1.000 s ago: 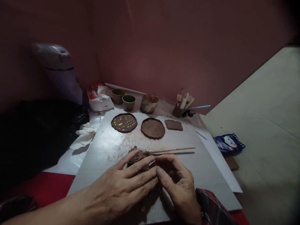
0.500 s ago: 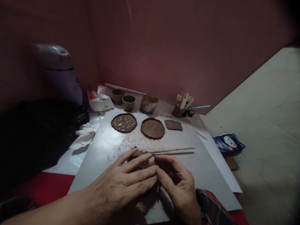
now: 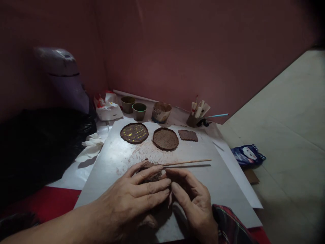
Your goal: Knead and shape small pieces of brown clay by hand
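Observation:
My left hand (image 3: 141,195) reaches across a rough lump of brown clay (image 3: 153,174), its fingers long and slightly apart, its thumb lower down in shadow. Whatever lies between that thumb and the fingers is hidden. My right hand (image 3: 191,200) is curled, with thumb and fingertips meeting the left fingertips; what it grips is out of sight. A thin wooden stick (image 3: 189,162) lies beyond my hands, its left end at the lump. Farther back are a round clay plate with yellow marks (image 3: 134,133), a plain round clay plate (image 3: 165,139) and a small flat clay slab (image 3: 188,135).
Two dark cups (image 3: 139,112), a stained tub (image 3: 161,113) and a holder of tools (image 3: 199,113) line the wall. Crumpled tissue (image 3: 90,147) and a black plastic bag (image 3: 43,145) lie left. Beneath the clay is a grey board (image 3: 215,193). A blue packet (image 3: 248,156) rests on the floor.
Both hands stay in nearly the same place. The right thumb has shifted slightly right, away from the left fingertips, and the left fingers have moved a little.

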`<state>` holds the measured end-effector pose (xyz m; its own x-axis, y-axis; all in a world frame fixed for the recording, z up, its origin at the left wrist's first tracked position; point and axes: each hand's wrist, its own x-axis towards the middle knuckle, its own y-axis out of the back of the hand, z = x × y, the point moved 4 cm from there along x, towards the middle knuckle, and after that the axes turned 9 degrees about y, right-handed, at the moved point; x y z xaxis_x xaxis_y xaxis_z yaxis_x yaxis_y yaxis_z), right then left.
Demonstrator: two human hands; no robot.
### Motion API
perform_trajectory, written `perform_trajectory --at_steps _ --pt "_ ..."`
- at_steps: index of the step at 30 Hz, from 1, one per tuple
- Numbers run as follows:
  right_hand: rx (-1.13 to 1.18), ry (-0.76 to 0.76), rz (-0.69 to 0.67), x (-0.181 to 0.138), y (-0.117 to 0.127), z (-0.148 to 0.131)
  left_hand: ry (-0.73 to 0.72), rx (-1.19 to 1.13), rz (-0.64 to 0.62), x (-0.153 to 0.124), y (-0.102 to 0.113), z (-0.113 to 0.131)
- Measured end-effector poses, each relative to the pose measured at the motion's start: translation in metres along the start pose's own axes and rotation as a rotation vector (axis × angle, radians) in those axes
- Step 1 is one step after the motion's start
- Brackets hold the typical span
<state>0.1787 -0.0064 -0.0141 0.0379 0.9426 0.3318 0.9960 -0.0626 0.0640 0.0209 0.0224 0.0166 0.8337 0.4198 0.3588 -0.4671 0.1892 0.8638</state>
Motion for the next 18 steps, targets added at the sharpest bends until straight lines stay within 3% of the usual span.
perform_trajectory --at_steps 13,18 --pt "-0.069 -0.001 0.039 -0.0052 0.0007 0.0007 -0.067 0.271 0.099 -0.0020 -0.0014 0.0010" --pt "-0.098 -0.009 0.049 -0.0065 0.0017 -0.0003 -0.062 0.396 0.074 -0.0066 -0.0055 -0.0009"
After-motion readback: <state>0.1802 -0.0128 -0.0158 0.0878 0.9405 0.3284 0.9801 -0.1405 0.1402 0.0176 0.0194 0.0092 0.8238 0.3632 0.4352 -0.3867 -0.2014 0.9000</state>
